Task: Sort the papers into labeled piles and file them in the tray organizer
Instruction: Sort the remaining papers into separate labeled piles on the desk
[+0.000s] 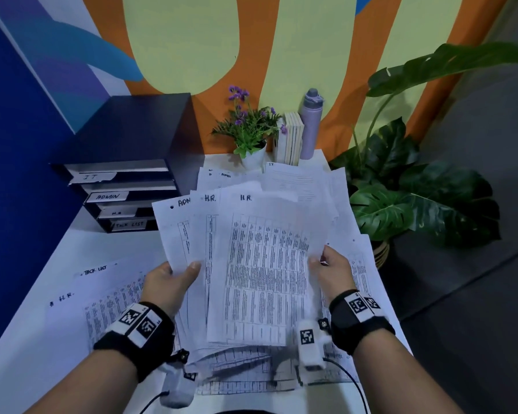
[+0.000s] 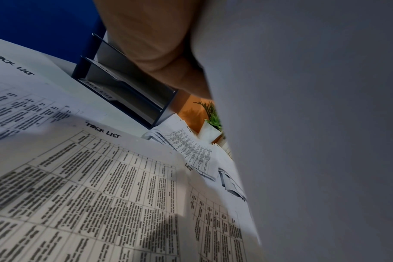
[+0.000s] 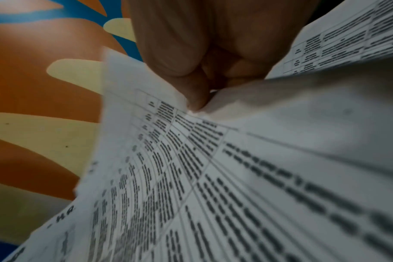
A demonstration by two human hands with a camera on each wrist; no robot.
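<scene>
I hold a fanned stack of printed papers upright over the desk; the visible headings read ADMIN, H.R. and H.R. My left hand grips the stack's left edge, thumb on the front. My right hand pinches the right edge of the front H.R. sheet. The blank back of the held stack fills the left wrist view. A dark tray organizer at the back left carries labels IT, ADMIN, H.R. and TASK LIST. Sheets headed TASK LIST and H.R. lie flat on the desk to the left.
More loose papers are spread at the back of the white desk, some marked IT and ADMIN. A potted purple flower, upright books and a lilac bottle stand against the wall. A large leafy plant stands beyond the desk's right edge.
</scene>
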